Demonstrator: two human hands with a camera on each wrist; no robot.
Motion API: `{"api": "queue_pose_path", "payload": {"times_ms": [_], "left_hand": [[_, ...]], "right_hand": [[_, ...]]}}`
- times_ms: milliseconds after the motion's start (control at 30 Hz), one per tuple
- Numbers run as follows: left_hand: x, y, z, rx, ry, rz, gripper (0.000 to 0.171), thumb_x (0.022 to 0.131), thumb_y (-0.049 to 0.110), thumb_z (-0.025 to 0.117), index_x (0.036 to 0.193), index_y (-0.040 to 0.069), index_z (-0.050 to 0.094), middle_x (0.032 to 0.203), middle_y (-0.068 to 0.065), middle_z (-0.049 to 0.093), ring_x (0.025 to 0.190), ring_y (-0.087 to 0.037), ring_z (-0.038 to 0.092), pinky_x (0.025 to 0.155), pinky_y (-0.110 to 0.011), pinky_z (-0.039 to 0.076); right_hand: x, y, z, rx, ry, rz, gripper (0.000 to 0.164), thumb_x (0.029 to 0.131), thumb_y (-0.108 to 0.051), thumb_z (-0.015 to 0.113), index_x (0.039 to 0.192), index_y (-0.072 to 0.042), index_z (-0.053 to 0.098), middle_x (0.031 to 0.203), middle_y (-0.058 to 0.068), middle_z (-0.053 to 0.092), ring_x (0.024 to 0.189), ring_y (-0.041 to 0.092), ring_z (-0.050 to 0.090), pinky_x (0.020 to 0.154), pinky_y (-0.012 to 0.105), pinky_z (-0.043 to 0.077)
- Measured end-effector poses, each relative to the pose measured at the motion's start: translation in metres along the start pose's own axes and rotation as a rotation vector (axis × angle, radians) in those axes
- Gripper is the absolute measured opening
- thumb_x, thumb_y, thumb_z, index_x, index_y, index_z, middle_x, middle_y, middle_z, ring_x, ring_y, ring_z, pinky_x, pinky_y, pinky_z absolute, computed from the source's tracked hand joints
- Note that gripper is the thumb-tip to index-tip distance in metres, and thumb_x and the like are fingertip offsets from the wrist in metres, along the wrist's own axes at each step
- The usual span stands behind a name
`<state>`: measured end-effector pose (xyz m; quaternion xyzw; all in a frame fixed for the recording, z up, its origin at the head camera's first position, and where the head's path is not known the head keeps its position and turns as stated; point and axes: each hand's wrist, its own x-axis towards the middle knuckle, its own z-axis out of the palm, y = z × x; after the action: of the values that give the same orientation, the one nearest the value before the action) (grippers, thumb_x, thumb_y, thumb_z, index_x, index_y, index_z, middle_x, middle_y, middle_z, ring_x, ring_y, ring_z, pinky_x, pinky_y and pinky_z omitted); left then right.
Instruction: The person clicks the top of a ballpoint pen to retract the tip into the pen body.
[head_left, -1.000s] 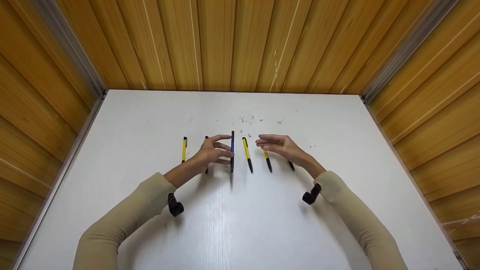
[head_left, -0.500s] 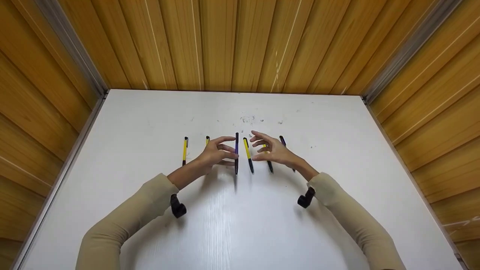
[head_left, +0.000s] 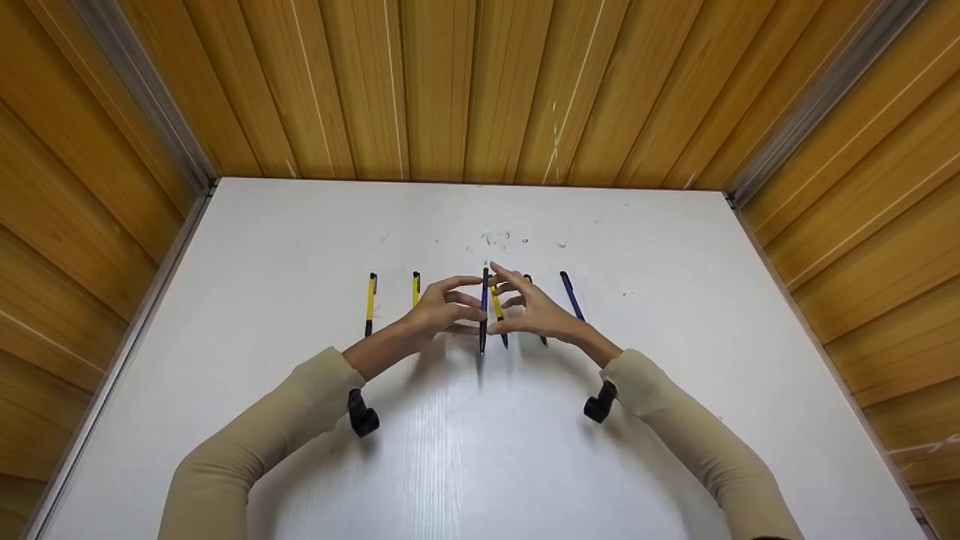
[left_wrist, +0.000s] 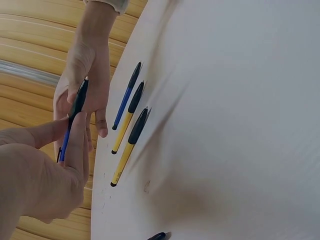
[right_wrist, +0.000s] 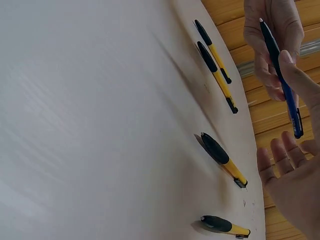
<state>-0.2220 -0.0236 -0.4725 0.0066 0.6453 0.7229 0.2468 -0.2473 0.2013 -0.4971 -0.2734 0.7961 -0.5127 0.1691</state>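
Pens [head_left: 484, 304], four yellow, two blue; one held

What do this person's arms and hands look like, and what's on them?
The left sleeve and right sleeve are plain, long and beige. A small black wrist camera with a rounded end sits at each cuff, left and right. The left hand and right hand wear no gloves.
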Motion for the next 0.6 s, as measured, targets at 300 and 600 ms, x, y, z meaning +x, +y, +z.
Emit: {"api": "queue_pose_path", "payload": {"times_ms": [300,600], "left_hand": [[-0.0002,-0.0035,0.0007,-0.004,-0.002,0.004,0.059,0.092,-0.008,0.066,0.147,0.007,0.051,0.094,-0.004,0.068,0.086,-0.018,0.071,0.090,-0.048,0.065],[-0.0017,-0.0085,0.0036,-0.022,0.013,0.021,0.059,0.093,-0.008,0.065,0.148,0.006,0.050,0.093,-0.003,0.068,0.087,-0.017,0.071,0.097,-0.055,0.060]], "right_hand": [[-0.0017,0.0012,0.0043,0.009,0.011,-0.011,0.107,0.080,-0.024,0.089,0.164,-0.015,0.023,0.156,0.013,0.037,0.138,0.031,0.045,0.112,0.049,0.051],[-0.0030,0.0021,0.0048,0.041,-0.003,-0.017,0.107,0.079,-0.014,0.089,0.164,-0.014,0.023,0.155,0.016,0.038,0.138,0.036,0.043,0.114,0.054,0.049]]}}
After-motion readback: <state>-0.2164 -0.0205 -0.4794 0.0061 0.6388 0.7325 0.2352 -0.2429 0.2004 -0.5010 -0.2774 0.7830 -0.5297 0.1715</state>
